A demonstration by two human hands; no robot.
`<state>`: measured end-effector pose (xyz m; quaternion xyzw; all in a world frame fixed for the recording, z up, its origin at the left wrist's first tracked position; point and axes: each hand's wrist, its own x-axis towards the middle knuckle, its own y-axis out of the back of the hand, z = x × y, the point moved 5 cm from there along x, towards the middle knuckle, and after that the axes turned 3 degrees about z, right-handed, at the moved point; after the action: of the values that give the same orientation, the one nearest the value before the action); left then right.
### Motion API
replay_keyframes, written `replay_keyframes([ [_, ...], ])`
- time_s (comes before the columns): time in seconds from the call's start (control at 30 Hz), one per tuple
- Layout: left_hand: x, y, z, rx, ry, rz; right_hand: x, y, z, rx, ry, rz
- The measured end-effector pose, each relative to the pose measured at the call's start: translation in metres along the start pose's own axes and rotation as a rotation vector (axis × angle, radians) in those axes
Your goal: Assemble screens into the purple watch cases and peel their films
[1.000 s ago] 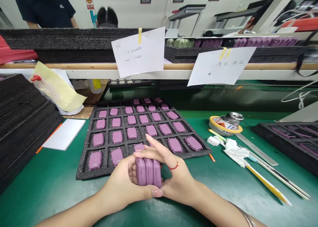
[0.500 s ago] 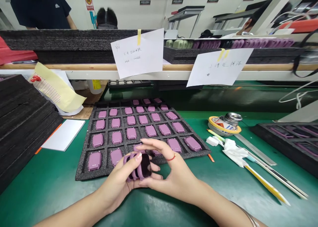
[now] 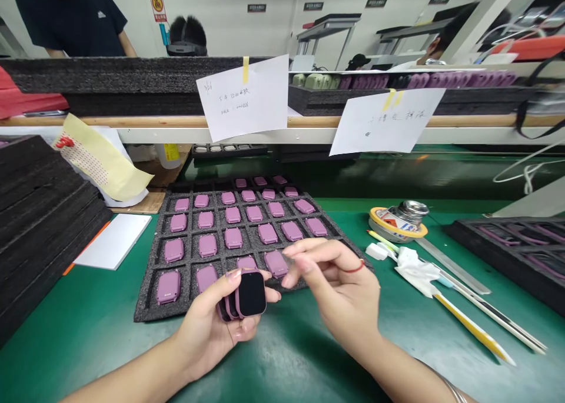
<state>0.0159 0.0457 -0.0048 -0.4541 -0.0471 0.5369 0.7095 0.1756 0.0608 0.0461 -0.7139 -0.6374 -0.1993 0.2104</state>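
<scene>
My left hand [image 3: 207, 323] is closed around a small stack of purple smartwatch bodies [image 3: 251, 294]. The outermost one shows its black glass face, and the thumb presses on the stack's top edge. My right hand [image 3: 348, 291] hovers over the front of the black foam tray [image 3: 143, 297], its fingers loosely bent and nothing visible between them. Close to its fingertips, a purple watch body [image 3: 275, 263] lies in a tray compartment. Several more watch bodies fill compartments in rows, backs up. My right hand hides part of the tray's right front.
A stack of black foam trays [image 3: 48, 215] stands at left, beside a white paper pad [image 3: 112, 241]. On the right lie a tape roll [image 3: 399, 229], a crumpled tissue [image 3: 417, 270], a steel ruler [image 3: 454, 267] and a yellow-white tool [image 3: 474, 326]. A shelf [image 3: 309, 135] crosses above the bench.
My right hand has let go of the watch stack and moved right, its fingers curling in. My left hand keeps the stack, whose front screen now faces me more squarely.
</scene>
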Motion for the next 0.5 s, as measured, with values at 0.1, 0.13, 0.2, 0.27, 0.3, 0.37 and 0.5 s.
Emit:
replay_keyframes([
  [0.1,0.0,-0.002,0.0,-0.061,0.025,-0.035,-0.002,-0.003,0.0,0.043,-0.004,-0.082],
  [0.13,0.0,-0.003,0.0,-0.082,0.028,-0.054,-0.004,-0.008,0.0,0.022,0.014,-0.172],
  [0.2,0.0,-0.004,0.0,-0.105,0.028,-0.085,-0.008,-0.018,0.001,-0.038,0.046,-0.345],
  [0.27,0.0,-0.004,0.001,-0.103,0.023,-0.103,-0.012,-0.025,0.004,-0.084,0.067,-0.444],
  [0.3,0.0,-0.005,0.001,-0.098,0.021,-0.108,-0.013,-0.027,0.005,-0.091,0.073,-0.461],
  [0.37,0.0,-0.006,0.001,-0.09,0.023,-0.115,-0.015,-0.028,0.007,-0.085,0.068,-0.466],
  [0.5,-0.001,-0.009,0.002,-0.088,0.024,-0.12,-0.015,-0.028,0.008,-0.064,0.057,-0.458],
])
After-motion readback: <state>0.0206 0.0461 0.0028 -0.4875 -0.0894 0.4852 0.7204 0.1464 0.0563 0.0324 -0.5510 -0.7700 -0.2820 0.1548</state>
